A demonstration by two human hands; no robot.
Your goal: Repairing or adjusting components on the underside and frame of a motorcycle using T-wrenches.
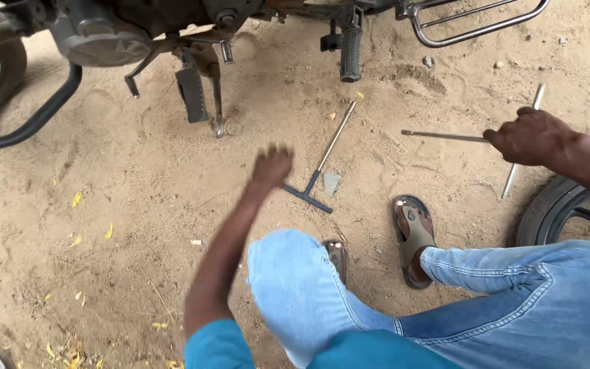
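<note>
The left hand (272, 166), blurred, hovers over the sand just beside the T-handle wrench (321, 166) lying below the motorcycle (104, 34); its fingers' spread cannot be told. The right hand (530, 137) has its fingers closed around a T-shaped metal rod (445, 136) above the tyre (548, 208).

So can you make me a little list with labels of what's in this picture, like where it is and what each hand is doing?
place: sandy ground beside a parked motorbike
left hand: blurred, open, over the sand next to a T-shaped wrench, not holding it
right hand: closed on another T-shaped tool, lifted off the sand
feet: sandals, blue jeans
also there: a tyre at the right edge, yellow leaf bits on the sand
</note>
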